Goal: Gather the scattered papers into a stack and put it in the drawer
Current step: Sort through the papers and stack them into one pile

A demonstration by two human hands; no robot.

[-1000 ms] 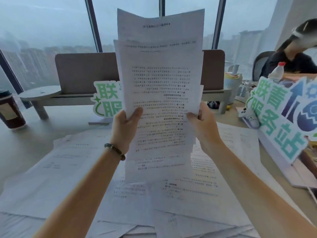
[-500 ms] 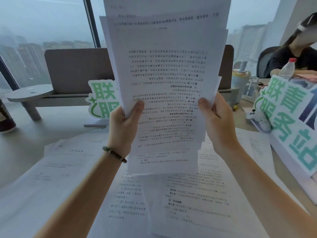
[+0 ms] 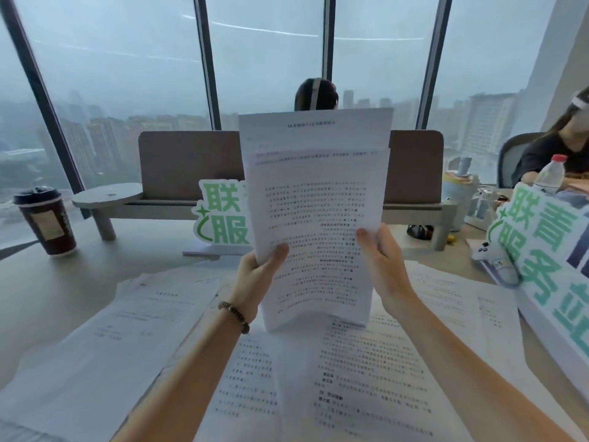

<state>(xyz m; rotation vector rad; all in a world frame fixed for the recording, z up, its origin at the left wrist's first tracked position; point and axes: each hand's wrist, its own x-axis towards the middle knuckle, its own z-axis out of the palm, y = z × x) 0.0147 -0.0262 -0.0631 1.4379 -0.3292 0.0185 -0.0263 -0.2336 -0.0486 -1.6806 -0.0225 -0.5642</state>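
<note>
- Nearest the camera: loose sheets (image 3: pixel 366 378) spread all over the counter (image 3: pixel 47 298), overlapping at odd angles, printed side up. Plenty left to gather, so probably early-to-middle of the job.
- Both forearms reaching forward over that mess, beaded bracelet (image 3: pixel 234 315) on the left wrist.
- Left hand (image 3: pixel 258 275) pinching the lower left edge of the stack (image 3: pixel 315 218), thumb on the front face, other fingers hidden behind. Grip closed on the paper.
- Right hand (image 3: pixel 382 266) doing the same on the right edge, thumb tip on the front. Also closed on the paper.
- Stack held upright, bottom edge down at the sheets on the counter, can't tell if actually touching. Looks like a set-up for tapping the edges square: top edges staggered, so not aligned yet.
- Holding by the two sides makes sense, keeps floppy pages from fanning or folding over. Lower part bowing a bit anyway.
- No drawer anywhere in view, so no telling where the stack ends up.
- Further back: green-lettered sign (image 3: pixel 223 218) behind the stack, a bigger one (image 3: pixel 548 266) leaning at the right edge.
- Coffee cup (image 3: pixel 46 221) far left, well clear of the paper. Water bottle (image 3: pixel 549 173) far right.
- Beyond that, a low divider (image 3: pixel 188 164), a head just above the stack, another person seated right, then windows and hazy city.
</note>
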